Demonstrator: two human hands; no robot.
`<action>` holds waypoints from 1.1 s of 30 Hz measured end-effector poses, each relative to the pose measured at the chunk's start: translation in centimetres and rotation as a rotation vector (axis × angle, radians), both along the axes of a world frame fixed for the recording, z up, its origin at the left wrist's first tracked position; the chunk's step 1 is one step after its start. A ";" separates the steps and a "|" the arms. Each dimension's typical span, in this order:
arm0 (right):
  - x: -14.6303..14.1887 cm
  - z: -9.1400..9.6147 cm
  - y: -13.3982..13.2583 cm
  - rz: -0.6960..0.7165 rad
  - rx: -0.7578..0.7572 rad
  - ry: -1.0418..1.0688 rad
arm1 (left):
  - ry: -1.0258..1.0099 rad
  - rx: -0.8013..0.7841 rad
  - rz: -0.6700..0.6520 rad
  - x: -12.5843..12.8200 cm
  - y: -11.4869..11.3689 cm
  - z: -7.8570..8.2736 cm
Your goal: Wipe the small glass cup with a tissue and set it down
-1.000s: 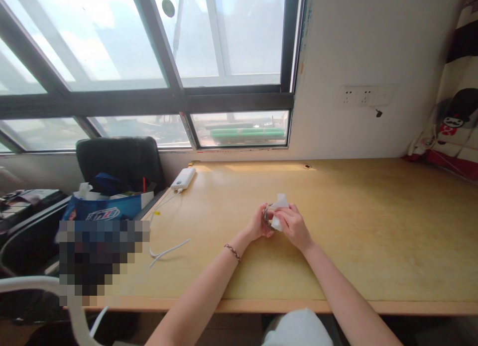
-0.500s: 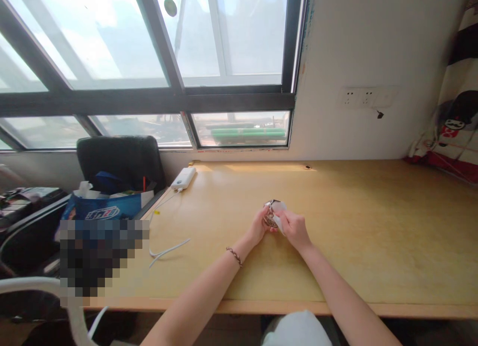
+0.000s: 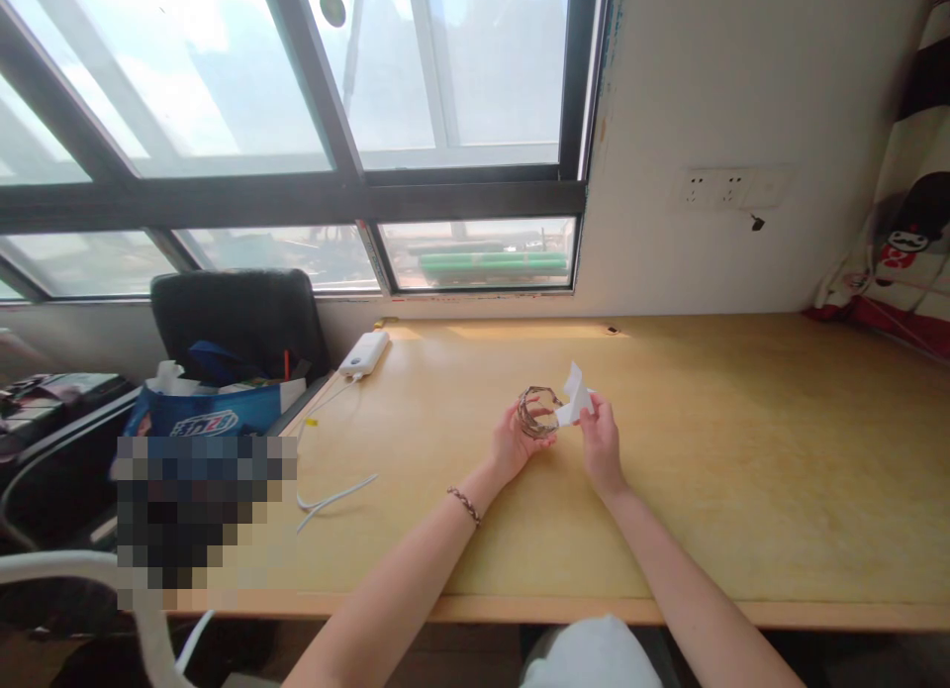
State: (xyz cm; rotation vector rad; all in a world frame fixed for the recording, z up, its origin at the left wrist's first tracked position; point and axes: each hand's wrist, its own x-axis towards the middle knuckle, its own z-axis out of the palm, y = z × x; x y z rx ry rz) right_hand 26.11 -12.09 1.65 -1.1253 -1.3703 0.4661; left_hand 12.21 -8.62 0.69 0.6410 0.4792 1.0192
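My left hand (image 3: 515, 444) pinches a small ring-shaped bracelet (image 3: 537, 411) of dark and silvery links, held up just above the wooden desk (image 3: 705, 490). My right hand (image 3: 600, 441) is closed on a small white piece of cloth or paper (image 3: 575, 399), lifted beside the bracelet's right edge. Both hands hover over the middle of the desk, close together. A beaded band sits on my left wrist (image 3: 464, 502).
A white power bank (image 3: 364, 353) with a white cable (image 3: 332, 497) lies at the desk's left end. A black chair (image 3: 238, 322) holding a blue bag (image 3: 212, 411) stands left of the desk. Wall sockets (image 3: 727, 188) and patterned fabric (image 3: 902, 243) are at right.
My hands have drawn apart a little. The white piece has come off the bracelet and moved up to the right, so the whole ring now shows.
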 end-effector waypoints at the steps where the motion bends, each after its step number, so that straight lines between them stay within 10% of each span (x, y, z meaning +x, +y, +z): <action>1: -0.2 0.0 -0.1 -0.005 0.023 -0.131 | 0.004 -0.006 0.006 0.0 0.0 -0.1; 9: -1.2 0.4 -0.9 -0.050 0.116 -0.687 | 0.056 0.074 0.025 0.7 -0.2 -0.8; 19: -0.9 0.7 -1.1 0.361 0.012 -0.319 | 0.081 0.158 0.107 0.7 -0.5 -0.8; 27: -1.2 0.8 -1.0 -0.108 0.042 -0.676 | 0.012 0.035 0.080 0.8 -0.3 -1.0; 33: -1.8 0.8 -1.3 0.111 0.119 -0.685 | 0.011 0.029 0.098 1.1 -0.2 -1.5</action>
